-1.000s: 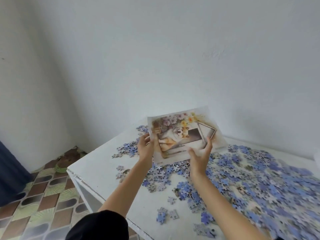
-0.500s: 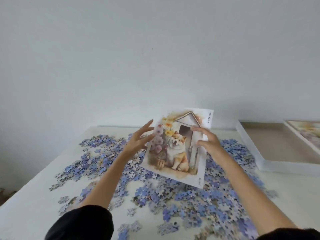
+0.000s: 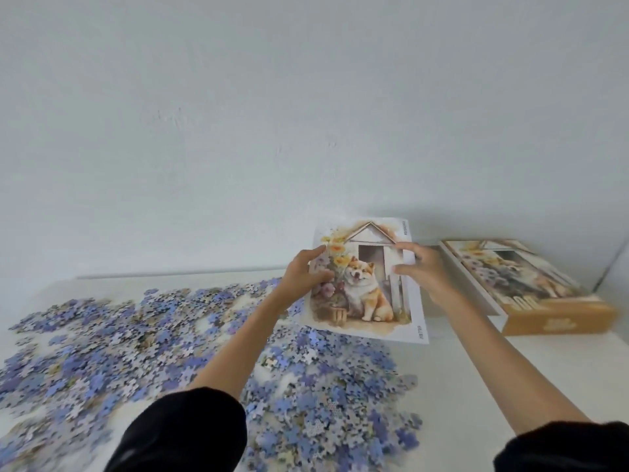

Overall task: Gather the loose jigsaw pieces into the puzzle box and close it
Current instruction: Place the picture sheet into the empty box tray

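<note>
You're pinching the sheet (image 3: 369, 298), left hand (image 3: 306, 275) and right hand (image 3: 420, 270); sweeping it low toward the 3 o'clock box (image 3: 531, 284) is risking scattered pieces (image 3: 153, 338).

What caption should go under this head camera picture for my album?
The left hand and right hand hold the dog picture sheet over loose puzzle pieces, puzzle box at right.

Single head-worn wide-angle view, forward and down across the table (image 3: 459, 403) toward the wall (image 3: 306, 114), left hand (image 3: 303, 275) and right hand (image 3: 423, 272) near.
</note>
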{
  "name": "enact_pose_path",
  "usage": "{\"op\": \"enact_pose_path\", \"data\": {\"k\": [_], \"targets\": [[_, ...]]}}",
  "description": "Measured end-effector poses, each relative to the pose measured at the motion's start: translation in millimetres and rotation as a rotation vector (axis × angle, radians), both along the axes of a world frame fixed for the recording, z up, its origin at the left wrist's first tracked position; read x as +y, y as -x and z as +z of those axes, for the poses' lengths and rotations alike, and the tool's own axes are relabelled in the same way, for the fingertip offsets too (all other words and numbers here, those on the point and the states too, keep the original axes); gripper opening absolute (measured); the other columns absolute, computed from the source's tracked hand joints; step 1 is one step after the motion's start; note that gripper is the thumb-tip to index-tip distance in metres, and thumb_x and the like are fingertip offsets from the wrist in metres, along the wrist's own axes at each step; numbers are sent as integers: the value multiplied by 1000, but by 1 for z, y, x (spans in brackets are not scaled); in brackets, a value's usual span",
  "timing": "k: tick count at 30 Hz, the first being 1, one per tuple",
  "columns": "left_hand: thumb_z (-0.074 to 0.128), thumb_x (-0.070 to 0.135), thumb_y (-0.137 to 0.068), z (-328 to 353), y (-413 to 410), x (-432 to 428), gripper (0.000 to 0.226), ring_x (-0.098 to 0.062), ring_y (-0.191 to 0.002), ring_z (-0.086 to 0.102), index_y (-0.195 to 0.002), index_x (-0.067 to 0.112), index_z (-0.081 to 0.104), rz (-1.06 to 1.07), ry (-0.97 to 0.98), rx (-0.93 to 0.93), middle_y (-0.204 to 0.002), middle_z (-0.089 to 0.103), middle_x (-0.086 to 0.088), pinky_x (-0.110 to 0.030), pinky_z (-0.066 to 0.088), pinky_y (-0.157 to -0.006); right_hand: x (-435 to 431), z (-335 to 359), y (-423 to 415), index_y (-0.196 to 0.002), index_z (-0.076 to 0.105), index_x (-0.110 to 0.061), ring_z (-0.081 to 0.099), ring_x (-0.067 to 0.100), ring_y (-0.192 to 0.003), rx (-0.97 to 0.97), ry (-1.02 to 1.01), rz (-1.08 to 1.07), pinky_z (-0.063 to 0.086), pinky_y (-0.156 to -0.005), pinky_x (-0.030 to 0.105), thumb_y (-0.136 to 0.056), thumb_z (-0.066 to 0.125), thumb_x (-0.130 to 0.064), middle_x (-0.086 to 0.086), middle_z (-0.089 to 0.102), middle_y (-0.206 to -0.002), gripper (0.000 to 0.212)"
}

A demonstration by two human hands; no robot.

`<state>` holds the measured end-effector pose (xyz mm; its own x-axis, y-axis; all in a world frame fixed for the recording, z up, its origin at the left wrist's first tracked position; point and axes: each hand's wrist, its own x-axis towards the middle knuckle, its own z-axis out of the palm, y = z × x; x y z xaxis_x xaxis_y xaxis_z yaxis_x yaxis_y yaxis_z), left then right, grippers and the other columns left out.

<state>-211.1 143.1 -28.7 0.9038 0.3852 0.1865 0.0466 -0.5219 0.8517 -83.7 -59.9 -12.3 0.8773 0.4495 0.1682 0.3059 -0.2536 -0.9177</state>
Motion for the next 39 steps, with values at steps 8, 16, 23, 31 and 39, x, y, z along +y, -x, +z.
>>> {"op": "enact_pose_path", "data": {"k": [8,16,23,31,39], "targets": [[66,16,-85,5,-93,-82,61,-26,-125,39,-139,8,38,-12,-97,80,-133,42,-16,-21,30,-96,-51,-2,-98,-122,56,-11,47,30,-115,-195,306,-107,42,-83,27,-68,66,10,17,43,-130,60],[54,32,-90,-31,-143,-106,43,-27,-116,38,-125,8,49,62,-503,327,-115,45,-11,-40,32,-94,-56,-43,-140,-129,50,-15,38,31,-118,-309,529,-18,34,-85,24,-74,56,13,18,38,-123,62],[44,38,-92,-56,-150,-110,44,-27,-132,23,-127,12,47,107,-787,449,-132,41,-14,-58,4,-108,-52,-72,-137,-133,44,-20,25,30,-125,-382,572,2,34,-94,30,-80,53,6,14,28,-131,59],[42,31,-92,-58,-153,-117,30,-32,-140,4,-99,9,61,202,-1050,559,-149,15,-19,-63,-17,-102,-52,-89,-128,-136,34,-18,0,39,-138,-534,795,63,14,-111,39,-92,45,-27,25,0,-147,46],[28,39,-99,-67,-175,-124,55,-37,-141,3,-141,4,28,161,-1111,575,-152,12,-22,-54,-13,-109,-49,-94,-132,-139,31,-17,-15,35,-139,-643,903,63,-9,-112,42,-95,34,-36,21,-10,-151,48]]}}
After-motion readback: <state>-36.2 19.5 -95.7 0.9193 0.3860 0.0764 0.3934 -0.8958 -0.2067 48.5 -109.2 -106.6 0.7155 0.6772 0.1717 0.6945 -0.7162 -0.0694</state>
